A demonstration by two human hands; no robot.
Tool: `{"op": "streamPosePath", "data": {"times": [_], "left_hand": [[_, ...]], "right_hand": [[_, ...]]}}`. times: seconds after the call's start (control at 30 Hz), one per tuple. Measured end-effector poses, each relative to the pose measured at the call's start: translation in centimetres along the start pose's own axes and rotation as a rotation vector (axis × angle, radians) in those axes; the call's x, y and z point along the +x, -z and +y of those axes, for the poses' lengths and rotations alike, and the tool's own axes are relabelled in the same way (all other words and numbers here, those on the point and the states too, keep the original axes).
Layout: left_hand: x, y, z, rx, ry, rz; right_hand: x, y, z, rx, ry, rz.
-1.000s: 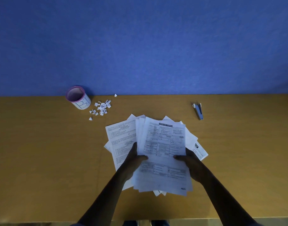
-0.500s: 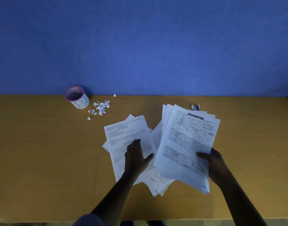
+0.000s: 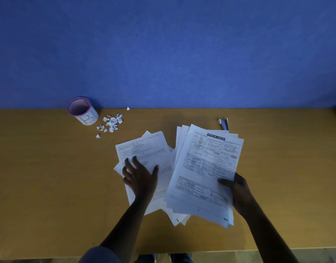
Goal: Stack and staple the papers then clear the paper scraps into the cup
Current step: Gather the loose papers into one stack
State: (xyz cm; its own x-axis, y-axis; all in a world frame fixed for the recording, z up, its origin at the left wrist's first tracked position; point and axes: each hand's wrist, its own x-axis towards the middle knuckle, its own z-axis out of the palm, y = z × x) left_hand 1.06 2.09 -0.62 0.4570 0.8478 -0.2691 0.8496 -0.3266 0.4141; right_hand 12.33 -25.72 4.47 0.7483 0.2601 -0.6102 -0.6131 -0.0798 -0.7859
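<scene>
L hand [image 3: 139, 176] flat, fingers spread, pressing loose sheets [image 3: 144, 149]. R hand [image 3: 237, 188] pinching stack [image 3: 205, 168]. Cup [image 3: 83, 112] 10 o'clock, scraps [image 3: 112, 122] beside.

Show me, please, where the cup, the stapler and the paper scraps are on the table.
cup [image 3: 87, 118]: head view, on its white side wall.
stapler [image 3: 224, 124]: head view, on its dark body, just above the papers [image 3: 207, 168].
paper scraps [image 3: 113, 122]: head view, on the middle of the heap.

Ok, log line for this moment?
left hand: flat on loose printed sheets | right hand: grips printed paper bundle | white scraps: beside pink-rimmed cup
</scene>
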Motion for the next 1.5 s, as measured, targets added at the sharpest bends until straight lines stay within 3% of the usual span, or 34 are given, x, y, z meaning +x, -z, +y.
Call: {"op": "streamPosePath", "data": {"times": [0.1,0.2,0.6,0.83,1.0,1.37,1.5], "left_hand": [[0.6,0.9,-2.1,-0.062,0.240,0.002],[1.0,1.6,-3.0,-0.056,0.310,-0.047],[2.0,2.3,-2.7,-0.226,0.315,-0.062],[1.9,2.7,-2.1,-0.062,0.356,-0.100],[1.6,2.5,-1.8,-0.070,0.367,-0.133],[1.0,2.8,-2.3,-0.193,0.373,-0.018],[0.4,3.7,-3.2,-0.369,0.157,-0.035]], "right_hand": [[0.3,-0.6,0.1,0.002,0.000,-0.036],[0.6,-1.3,0.1,0.002,0.003,-0.057],[0.9,-3.1,0.3,0.015,0.012,-0.139],[0.7,-3.4,0.5,0.002,-0.016,-0.144],[0.3,-3.8,0.6,-0.010,-0.013,-0.157],[-0.1,-4.3,1.0,-0.027,0.000,-0.169],[-0.1,-4.3,0.8,-0.033,0.000,-0.161]]}}
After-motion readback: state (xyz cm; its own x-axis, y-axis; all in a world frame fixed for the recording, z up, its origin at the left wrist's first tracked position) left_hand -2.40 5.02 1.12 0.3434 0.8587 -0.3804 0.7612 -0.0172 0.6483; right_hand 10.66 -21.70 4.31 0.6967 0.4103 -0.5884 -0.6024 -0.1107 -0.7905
